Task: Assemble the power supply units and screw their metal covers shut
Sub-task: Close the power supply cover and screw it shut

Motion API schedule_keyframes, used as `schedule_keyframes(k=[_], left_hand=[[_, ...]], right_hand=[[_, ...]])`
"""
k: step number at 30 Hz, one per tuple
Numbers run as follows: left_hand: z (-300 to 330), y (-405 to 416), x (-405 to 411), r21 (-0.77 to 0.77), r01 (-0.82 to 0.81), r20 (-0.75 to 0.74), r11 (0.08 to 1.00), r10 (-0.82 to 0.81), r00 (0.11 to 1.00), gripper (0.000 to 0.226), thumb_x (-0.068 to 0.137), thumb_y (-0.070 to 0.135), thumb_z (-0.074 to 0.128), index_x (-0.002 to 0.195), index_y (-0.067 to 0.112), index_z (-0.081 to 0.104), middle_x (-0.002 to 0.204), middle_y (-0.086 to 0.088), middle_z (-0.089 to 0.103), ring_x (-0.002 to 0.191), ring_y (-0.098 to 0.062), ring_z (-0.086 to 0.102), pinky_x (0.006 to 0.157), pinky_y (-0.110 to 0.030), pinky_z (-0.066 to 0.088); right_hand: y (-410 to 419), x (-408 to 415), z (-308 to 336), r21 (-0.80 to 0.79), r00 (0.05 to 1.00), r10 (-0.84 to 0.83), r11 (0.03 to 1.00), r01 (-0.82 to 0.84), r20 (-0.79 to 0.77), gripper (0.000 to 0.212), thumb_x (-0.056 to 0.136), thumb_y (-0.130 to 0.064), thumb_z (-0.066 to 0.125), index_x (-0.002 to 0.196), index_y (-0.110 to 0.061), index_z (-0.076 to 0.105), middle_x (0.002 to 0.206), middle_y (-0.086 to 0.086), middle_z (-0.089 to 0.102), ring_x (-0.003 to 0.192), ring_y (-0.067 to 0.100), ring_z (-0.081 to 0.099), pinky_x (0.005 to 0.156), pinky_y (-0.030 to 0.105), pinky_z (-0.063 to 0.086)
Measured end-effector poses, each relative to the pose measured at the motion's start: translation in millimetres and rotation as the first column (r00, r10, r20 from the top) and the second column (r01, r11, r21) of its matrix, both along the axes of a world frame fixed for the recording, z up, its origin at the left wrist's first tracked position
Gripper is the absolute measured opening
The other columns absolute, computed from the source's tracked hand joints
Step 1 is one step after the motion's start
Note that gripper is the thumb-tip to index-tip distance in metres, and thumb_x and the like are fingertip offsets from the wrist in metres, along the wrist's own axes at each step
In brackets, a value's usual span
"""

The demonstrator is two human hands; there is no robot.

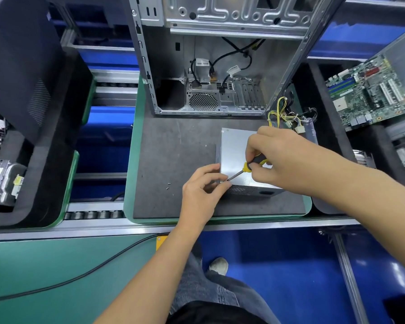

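A silver power supply unit [234,150] lies on the dark mat [173,155], its metal cover up and its vent grille facing me. My right hand [276,157] grips the black and yellow handle of a screwdriver [248,167] whose tip points down-left at the unit's near left corner. My left hand [204,185] sits at that corner, fingers curled and pinching around the screwdriver tip; whether a screw is there is hidden. A bundle of yellow and black wires [288,115] comes out behind the unit. Two loose screws [168,185] lie on the mat to the left.
An open computer case [208,66] stands behind the mat. A motherboard [369,90] lies in a tray at the right. Black foam trays with hard drives [7,181] sit at the left. A black cable [80,274] crosses the green bench edge.
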State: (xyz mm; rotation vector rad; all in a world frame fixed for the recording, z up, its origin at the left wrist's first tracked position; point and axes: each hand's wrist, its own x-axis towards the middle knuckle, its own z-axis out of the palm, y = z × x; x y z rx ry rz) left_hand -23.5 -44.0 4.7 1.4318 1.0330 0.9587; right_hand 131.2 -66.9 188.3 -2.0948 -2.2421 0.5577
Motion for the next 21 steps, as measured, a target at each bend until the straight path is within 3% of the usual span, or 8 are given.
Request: schedule_keyframes(k=[9,18,21], left_hand=[[-3.6,-1.3,0.8,0.029,0.008,0.018,1.000,-0.008,1.000,0.009,0.083,0.005,0.078,0.090,0.010,0.077,0.118,-0.003,0.065,0.106,-0.020,0.065,0.086,-0.042,0.058],[-4.0,-1.7,-0.2,0.070,0.000,0.002,0.998,-0.001,1.000,0.010,0.085,0.006,0.075,0.091,0.015,0.074,0.117,0.009,0.065,0.103,-0.016,0.067,0.082,-0.030,0.058],[-2.7,-1.5,-1.0,0.074,0.000,-0.010,0.997,0.001,1.000,0.009,0.086,0.006,0.075,0.091,0.013,0.074,0.117,0.009,0.065,0.103,-0.015,0.067,0.081,-0.027,0.057]], right_hand=[[-1.2,3.9,-2.0,0.003,0.999,-0.020,1.000,0.020,-0.029,0.011,0.088,-0.020,0.062,0.088,-0.025,0.052,0.090,-0.011,0.048,0.086,0.015,0.058,0.084,0.039,0.050],[-2.7,7.3,-4.6,0.018,0.998,-0.038,0.999,0.039,-0.057,0.009,0.089,-0.023,0.063,0.088,-0.026,0.054,0.088,-0.014,0.050,0.081,0.007,0.054,0.083,0.035,0.049],[-1.7,8.1,-3.5,0.020,0.999,-0.021,1.000,0.021,-0.034,0.005,0.089,-0.025,0.064,0.088,-0.024,0.059,0.086,-0.014,0.051,0.085,0.012,0.054,0.084,0.037,0.049]])
